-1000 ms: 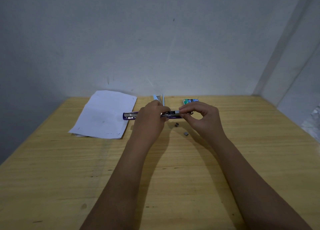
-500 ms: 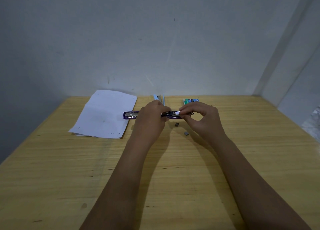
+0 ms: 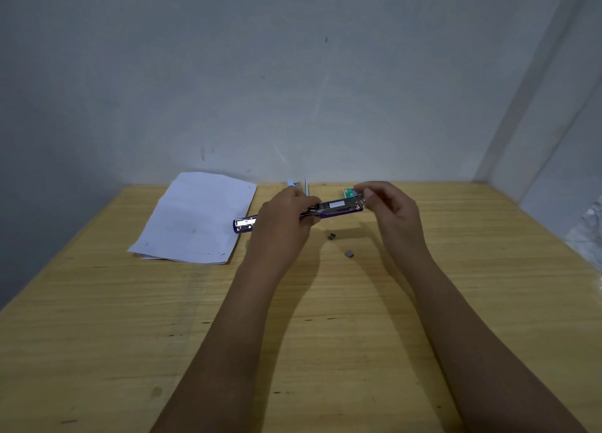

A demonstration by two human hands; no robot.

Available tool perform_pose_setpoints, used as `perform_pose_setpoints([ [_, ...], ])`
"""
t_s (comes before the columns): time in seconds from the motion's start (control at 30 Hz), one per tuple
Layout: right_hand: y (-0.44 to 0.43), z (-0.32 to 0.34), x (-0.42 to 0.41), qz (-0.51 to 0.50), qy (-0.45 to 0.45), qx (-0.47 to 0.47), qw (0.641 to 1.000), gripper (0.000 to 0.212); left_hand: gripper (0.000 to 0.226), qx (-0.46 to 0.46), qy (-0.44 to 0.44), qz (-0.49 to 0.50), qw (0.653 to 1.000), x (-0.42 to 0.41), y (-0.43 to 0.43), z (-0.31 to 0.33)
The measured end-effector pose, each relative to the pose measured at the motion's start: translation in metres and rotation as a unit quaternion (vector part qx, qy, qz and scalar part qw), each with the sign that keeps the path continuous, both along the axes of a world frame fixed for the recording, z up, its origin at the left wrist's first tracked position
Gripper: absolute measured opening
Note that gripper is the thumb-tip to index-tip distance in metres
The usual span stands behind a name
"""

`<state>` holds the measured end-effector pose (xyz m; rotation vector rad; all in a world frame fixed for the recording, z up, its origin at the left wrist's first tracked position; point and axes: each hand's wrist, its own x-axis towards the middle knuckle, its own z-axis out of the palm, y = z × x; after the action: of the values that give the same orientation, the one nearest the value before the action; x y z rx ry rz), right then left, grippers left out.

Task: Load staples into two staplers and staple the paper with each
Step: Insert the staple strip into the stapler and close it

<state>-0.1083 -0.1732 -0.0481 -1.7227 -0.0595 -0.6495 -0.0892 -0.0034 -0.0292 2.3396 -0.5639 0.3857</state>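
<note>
A purple stapler (image 3: pixel 338 208) is held flipped wide open above the table, its metal channel showing. My left hand (image 3: pixel 286 221) grips it around the middle; its other end (image 3: pixel 245 224) sticks out to the left over the paper's edge. My right hand (image 3: pixel 391 211) pinches at the right end of the channel; whether it holds staples is hidden by the fingers. A white paper sheet (image 3: pixel 195 217) lies to the left. A light blue stapler (image 3: pixel 298 186) lies behind my left hand, mostly hidden. A green staple box (image 3: pixel 349 191) sits behind the purple stapler.
Two small loose staple pieces (image 3: pixel 332 236) (image 3: pixel 349 253) lie on the wooden table (image 3: pixel 97 335) below the hands. A grey wall rises right behind the table, and a side wall closes it on the right.
The right end of the purple stapler has risen, so it now tilts up to the right. My right hand has moved up to that end.
</note>
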Motion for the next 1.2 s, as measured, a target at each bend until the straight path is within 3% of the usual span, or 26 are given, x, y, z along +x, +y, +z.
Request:
perform_pose_setpoints([
  [0.1,-0.002,0.004,0.001,0.053,0.091,0.099,0.990,0.021,0.026,-0.020,-0.015,-0.011,1.000,-0.001,0.000,0.001],
  [0.23,0.001,0.007,0.000,0.090,0.121,0.159,0.976,0.022,0.026,-0.026,-0.038,-0.021,0.999,-0.001,0.000,0.000],
  [0.4,0.001,0.011,-0.002,0.061,0.116,0.211,0.969,0.018,0.027,-0.005,-0.072,-0.012,0.997,0.001,0.000,-0.001],
  [0.57,-0.006,0.011,-0.002,-0.018,0.134,0.259,0.956,0.019,0.050,-0.001,-0.048,0.039,0.998,0.004,0.009,-0.002],
  [0.77,-0.018,0.009,0.000,-0.066,0.147,0.357,0.920,0.018,0.042,-0.122,0.028,0.022,0.992,0.009,0.017,0.000],
  [0.93,-0.019,0.009,-0.001,-0.069,0.147,0.418,0.894,0.015,0.030,-0.284,0.096,-0.011,0.954,0.007,0.016,0.006],
  [1.1,-0.018,0.011,-0.001,-0.088,0.143,0.390,0.905,0.018,0.032,-0.377,0.117,-0.016,0.919,0.009,0.017,0.005],
  [1.2,-0.017,0.009,-0.002,-0.101,0.141,0.315,0.933,0.018,0.035,-0.424,0.136,-0.022,0.895,0.008,0.018,0.007],
])
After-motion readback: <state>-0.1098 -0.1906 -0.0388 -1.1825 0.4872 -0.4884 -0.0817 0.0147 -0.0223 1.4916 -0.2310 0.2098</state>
